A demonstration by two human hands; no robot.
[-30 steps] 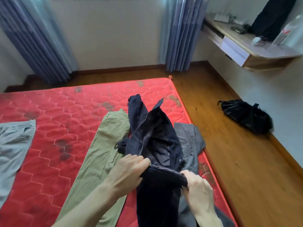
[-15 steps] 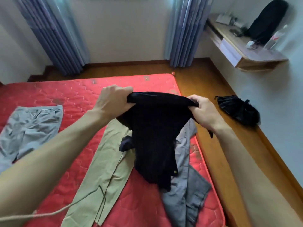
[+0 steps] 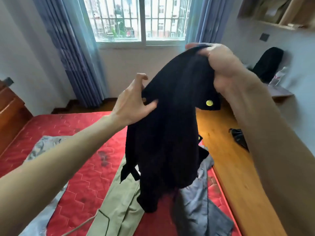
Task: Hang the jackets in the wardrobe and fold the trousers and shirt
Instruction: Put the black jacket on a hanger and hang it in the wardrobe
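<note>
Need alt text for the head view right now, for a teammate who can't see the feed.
Both hands hold a dark navy jacket up over a red mattress: the right hand grips its top, the left hand holds its left edge. Olive trousers and grey clothes lie on the mattress below, with a barred window behind.

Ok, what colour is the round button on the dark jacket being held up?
Bright yellow button, against the dark navy jacket; seen in the head view.

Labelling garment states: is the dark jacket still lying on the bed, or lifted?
Lifted. The dark jacket hangs in the air, gripped by the right hand and left hand, above the bed.
</note>
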